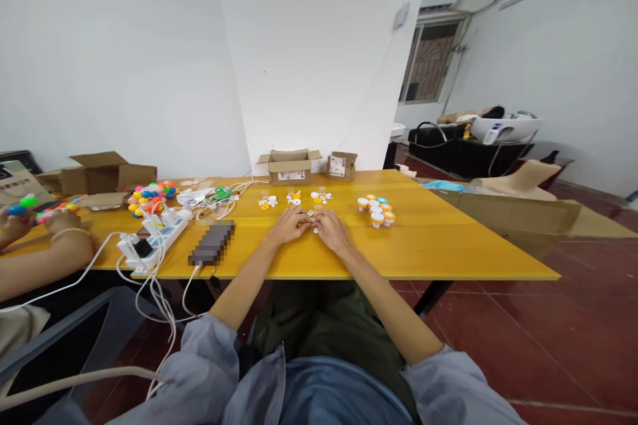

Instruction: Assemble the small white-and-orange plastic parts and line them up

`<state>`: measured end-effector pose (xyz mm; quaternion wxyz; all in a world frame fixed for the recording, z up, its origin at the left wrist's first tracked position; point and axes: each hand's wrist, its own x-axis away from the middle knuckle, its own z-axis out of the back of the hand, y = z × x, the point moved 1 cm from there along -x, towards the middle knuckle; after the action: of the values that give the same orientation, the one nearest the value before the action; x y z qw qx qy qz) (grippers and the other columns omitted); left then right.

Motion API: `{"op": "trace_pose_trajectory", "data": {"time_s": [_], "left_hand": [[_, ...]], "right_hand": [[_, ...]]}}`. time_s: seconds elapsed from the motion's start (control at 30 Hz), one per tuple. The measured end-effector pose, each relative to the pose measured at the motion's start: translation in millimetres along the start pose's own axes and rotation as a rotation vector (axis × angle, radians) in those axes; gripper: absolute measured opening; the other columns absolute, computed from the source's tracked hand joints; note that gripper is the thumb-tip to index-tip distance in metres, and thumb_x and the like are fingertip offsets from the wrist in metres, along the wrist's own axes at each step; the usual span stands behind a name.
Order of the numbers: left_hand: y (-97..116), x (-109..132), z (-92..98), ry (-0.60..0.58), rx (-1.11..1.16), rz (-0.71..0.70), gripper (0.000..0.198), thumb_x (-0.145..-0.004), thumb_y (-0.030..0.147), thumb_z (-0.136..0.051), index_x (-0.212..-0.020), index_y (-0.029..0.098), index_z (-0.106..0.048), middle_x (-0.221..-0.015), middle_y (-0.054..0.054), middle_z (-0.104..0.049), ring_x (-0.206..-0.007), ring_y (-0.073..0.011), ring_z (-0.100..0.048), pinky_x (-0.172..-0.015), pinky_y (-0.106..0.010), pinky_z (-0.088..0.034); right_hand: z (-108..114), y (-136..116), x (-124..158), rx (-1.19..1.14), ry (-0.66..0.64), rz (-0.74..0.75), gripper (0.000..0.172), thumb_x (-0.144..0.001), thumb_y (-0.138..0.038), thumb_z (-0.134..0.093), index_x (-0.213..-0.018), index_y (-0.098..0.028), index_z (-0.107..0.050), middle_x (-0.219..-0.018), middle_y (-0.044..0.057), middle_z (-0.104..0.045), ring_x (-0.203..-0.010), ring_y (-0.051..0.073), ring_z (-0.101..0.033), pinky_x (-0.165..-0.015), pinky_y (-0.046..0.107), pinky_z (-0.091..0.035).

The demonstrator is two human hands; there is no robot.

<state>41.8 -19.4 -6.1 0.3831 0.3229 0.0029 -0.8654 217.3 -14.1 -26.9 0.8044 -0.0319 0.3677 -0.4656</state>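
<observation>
While both hands meet at frame centre, small parts lie sorted around them.
Left hand [290,224] and right hand [330,227] pinch a tiny white piece [312,218] together, resting on the worktop [438,246] for steadiness; capped jars [376,210] wait right.

We see a smooth yellow table [438,246] with a slight sheen, and matt brown cardboard boxes [290,167] at its far edge. The little capped jars [376,210] look like glossy plastic, while the floor tiles [538,339] are dark red and faintly shiny.
</observation>
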Motion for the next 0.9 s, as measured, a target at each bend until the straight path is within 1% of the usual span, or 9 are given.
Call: {"op": "trace_pose_trajectory", "data": {"time_s": [0.17,0.33,0.47,0.6,0.77,0.9], "left_hand": [[5.4,-0.6,3.0,-0.031,-0.018,0.000,0.012,-0.090,0.023,-0.061,-0.089,0.027,-0.073,-0.095,-0.005,-0.067,-0.096,-0.0230,-0.061,-0.092,-0.040,-0.048],[10.1,-1.0,4.1,-0.011,-0.014,-0.012,0.012,-0.089,0.019,-0.061,-0.093,0.026,-0.070,-0.097,-0.004,-0.068,-0.096,-0.0226,-0.061,-0.092,-0.039,-0.048],[15.9,-1.2,3.0,-0.017,-0.002,-0.021,0.011,-0.089,0.027,-0.063,-0.099,0.025,-0.068,-0.099,-0.005,-0.067,-0.098,-0.0235,-0.060,-0.093,-0.038,-0.047],[20.4,-0.9,1.9,-0.072,-0.026,-0.020,0.017,-0.088,0.031,-0.064,-0.104,0.027,-0.068,-0.105,-0.005,-0.066,-0.103,-0.0245,-0.059,-0.096,-0.040,-0.046],[24.7,-0.7,4.6,-0.160,-0.102,0.004,0.020,-0.089,0.027,-0.059,-0.104,0.027,-0.071,-0.115,-0.006,-0.064,-0.113,-0.0254,-0.056,-0.101,-0.042,-0.043],[30.0,-0.8,8.3,-0.178,-0.121,-0.001,0.021,-0.088,0.023,-0.056,-0.102,0.026,-0.073,-0.117,-0.006,-0.065,-0.113,-0.0254,-0.055,-0.101,-0.043,-0.043]], "right_hand": [[3.7,-3.2,0.6,-0.011,-0.019,-0.049,0.022,-0.084,-0.010,-0.055,-0.078,-0.025,-0.069,-0.097,0.009,-0.071,-0.097,0.025,-0.062,-0.086,0.034,-0.049],[8.9,-6.7,0.8,-0.052,0.003,-0.092,0.025,-0.086,-0.010,-0.052,-0.079,-0.024,-0.070,-0.094,0.007,-0.071,-0.095,0.023,-0.063,-0.084,0.031,-0.048],[11.0,-5.5,-0.6,-0.094,0.008,-0.166,0.024,-0.088,-0.013,-0.052,-0.075,-0.023,-0.070,-0.088,0.006,-0.071,-0.091,0.021,-0.064,-0.081,0.029,-0.048],[10.0,-1.6,-1.8,-0.129,0.040,-0.221,0.022,-0.087,-0.013,-0.054,-0.078,-0.022,-0.071,-0.089,0.006,-0.073,-0.093,0.021,-0.065,-0.082,0.028,-0.048],[9.7,-2.2,-1.3,-0.125,0.093,-0.276,0.020,-0.087,-0.015,-0.055,-0.084,-0.021,-0.074,-0.095,0.009,-0.075,-0.096,0.023,-0.066,-0.084,0.029,-0.048],[11.7,-5.4,-0.7,-0.119,0.089,-0.299,0.023,-0.088,-0.014,-0.052,-0.086,-0.019,-0.075,-0.097,0.010,-0.075,-0.098,0.024,-0.066,-0.085,0.031,-0.049]]}}
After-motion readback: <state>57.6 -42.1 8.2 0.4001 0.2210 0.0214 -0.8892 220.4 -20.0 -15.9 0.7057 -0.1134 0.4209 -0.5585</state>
